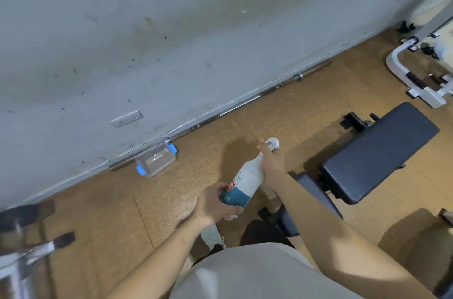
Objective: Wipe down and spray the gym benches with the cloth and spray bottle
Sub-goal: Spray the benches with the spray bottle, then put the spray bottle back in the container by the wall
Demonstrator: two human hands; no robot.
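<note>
I hold a white spray bottle point(246, 182) with a blue label tilted in front of me, above the floor. My left hand point(212, 204) grips its base. My right hand point(269, 160) is wrapped round its neck, just below the white spray head point(272, 143). A dark padded gym bench point(377, 154) stands to the right, and its seat pad point(313, 198) lies partly behind my right forearm. No cloth is visible.
A clear plastic box point(157, 161) with blue clips sits on the brown floor by the grey wall. A steel barbell point(232, 108) lies along the wall base. A white machine frame point(414, 83) stands far right. Metal equipment point(27, 247) is at the lower left.
</note>
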